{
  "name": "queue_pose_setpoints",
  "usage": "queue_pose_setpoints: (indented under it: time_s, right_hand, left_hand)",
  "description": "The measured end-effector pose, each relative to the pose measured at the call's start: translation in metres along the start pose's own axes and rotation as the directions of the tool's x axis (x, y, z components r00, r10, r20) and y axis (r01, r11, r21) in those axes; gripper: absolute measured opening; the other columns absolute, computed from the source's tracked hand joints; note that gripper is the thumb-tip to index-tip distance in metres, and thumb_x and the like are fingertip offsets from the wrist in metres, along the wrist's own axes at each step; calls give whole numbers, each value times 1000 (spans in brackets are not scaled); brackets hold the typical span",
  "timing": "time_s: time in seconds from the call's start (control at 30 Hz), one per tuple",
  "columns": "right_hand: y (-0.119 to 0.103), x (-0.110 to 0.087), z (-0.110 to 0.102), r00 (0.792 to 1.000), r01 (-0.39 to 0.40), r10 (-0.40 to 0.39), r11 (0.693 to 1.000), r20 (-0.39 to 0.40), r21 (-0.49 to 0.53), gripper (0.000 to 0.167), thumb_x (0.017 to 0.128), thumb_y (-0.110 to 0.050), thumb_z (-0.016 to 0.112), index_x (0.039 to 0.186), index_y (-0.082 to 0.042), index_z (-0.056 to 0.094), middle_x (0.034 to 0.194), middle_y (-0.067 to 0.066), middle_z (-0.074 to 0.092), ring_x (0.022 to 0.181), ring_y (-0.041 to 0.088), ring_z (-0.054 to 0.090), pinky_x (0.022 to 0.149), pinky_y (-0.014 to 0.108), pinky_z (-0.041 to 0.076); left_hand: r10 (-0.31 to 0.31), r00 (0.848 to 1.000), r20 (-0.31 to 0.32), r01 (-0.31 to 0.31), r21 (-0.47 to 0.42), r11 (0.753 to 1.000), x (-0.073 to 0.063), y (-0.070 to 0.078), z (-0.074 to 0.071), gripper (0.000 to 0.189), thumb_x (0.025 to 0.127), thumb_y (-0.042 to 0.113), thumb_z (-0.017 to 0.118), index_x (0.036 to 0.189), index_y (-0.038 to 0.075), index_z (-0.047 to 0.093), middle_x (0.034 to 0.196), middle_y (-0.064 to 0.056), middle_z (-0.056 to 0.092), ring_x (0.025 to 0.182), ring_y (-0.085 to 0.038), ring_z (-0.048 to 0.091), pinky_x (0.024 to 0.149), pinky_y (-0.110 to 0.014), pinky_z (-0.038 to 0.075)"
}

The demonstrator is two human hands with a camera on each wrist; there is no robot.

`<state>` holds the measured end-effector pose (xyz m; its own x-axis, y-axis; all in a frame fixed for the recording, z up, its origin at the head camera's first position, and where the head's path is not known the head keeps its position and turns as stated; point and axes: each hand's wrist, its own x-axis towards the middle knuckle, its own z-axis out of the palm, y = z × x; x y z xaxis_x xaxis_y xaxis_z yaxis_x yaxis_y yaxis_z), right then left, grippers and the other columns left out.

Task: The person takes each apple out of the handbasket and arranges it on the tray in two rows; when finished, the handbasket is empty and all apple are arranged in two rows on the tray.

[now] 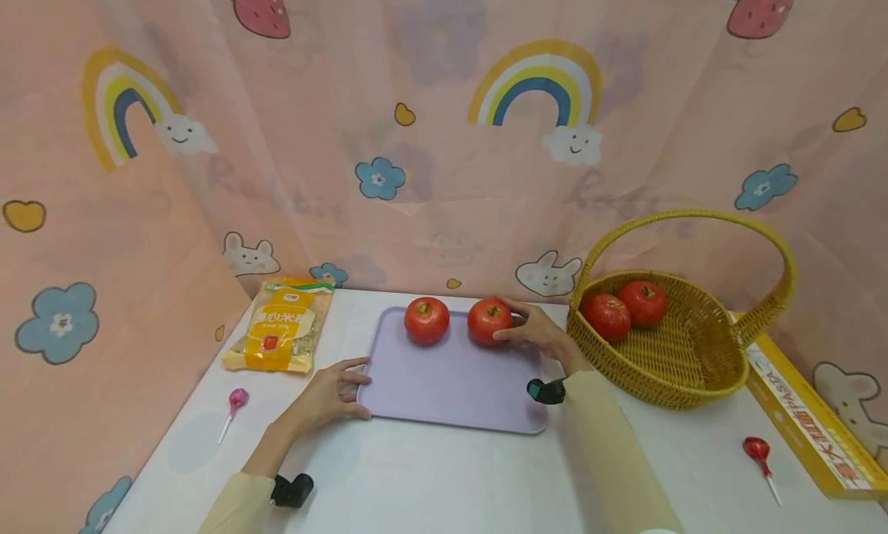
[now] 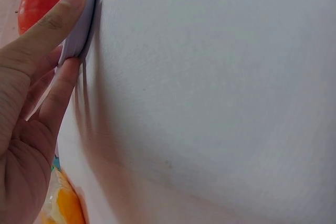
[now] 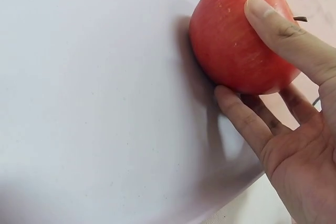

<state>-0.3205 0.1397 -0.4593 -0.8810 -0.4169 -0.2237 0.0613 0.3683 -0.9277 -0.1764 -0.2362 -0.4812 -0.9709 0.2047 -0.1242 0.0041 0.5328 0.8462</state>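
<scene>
A lilac tray (image 1: 451, 387) lies on the white table. Near its back edge sit two red apples, a left apple (image 1: 426, 320) and a right apple (image 1: 489, 323). My right hand (image 1: 537, 330) holds the right apple from its right side; in the right wrist view its thumb lies across the apple (image 3: 236, 38) and the other fingers reach around the lower side, close over the tray. At the tray's front left corner my left hand (image 1: 329, 395) grips the edge, thumb against the front side and fingers along the left rim, as the left wrist view shows.
On the right stands a wicker basket (image 1: 683, 357) with a tall handle and two more red apples (image 1: 624, 307) inside. A yellow pasta box (image 1: 808, 418) and a red lollipop (image 1: 758, 449) lie beyond it. At left are a yellow food bag (image 1: 280, 330) and a pink lollipop (image 1: 238, 399).
</scene>
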Motion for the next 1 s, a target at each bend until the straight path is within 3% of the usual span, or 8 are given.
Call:
queue_pose_setpoints:
  time_s: [0.1,0.23,0.53,0.67,0.87,1.0]
  right_hand:
    - [3,-3,-1,1000,0,0,1000,1,-12,88,82,-18,78,153,-17,25,150,25,31,135,41,32,103,48,43]
    - [5,-7,-3,1000,-3,3,1000,0,12,87,82,-17,77,153,-18,26,152,24,28,139,41,27,107,51,37]
    - [9,-14,-14,997,79,-81,986,9,145,79,87,-5,70,152,-10,26,155,18,25,136,38,34,99,41,45]
    - [6,-20,-16,995,98,-98,988,-11,120,80,87,-9,71,152,-11,25,155,18,25,135,39,36,101,44,43]
    - [-3,-37,-17,989,141,-139,989,-58,34,78,88,-20,71,153,-20,27,156,13,26,137,36,34,109,53,31]
    - [-12,-55,-24,980,191,-188,980,-66,54,70,90,-19,68,150,-22,33,153,11,33,137,33,35,108,51,33]
  left_hand:
    - [-2,1000,6,2,-1,1000,0,0,2,87,67,14,87,142,6,43,116,-15,66,101,-33,66,81,-33,57]
    - [-11,1000,6,11,-3,1000,1,0,4,87,66,15,87,141,7,44,115,-14,66,101,-33,66,81,-33,57]
    - [-1,1000,3,1,18,1000,0,1,3,86,67,15,87,141,6,45,117,-15,65,102,-32,66,81,-31,56]
    - [-1,1000,-1,1,27,1000,-1,1,2,84,68,16,86,141,6,45,120,-15,64,102,-31,66,82,-31,56]
    - [-11,1000,-9,11,28,1000,-1,1,1,85,67,16,87,141,9,45,118,-13,65,102,-30,66,81,-30,56]
    - [-7,1000,-8,7,21,1000,0,1,1,85,68,16,86,142,9,45,118,-13,65,102,-30,66,81,-30,56]
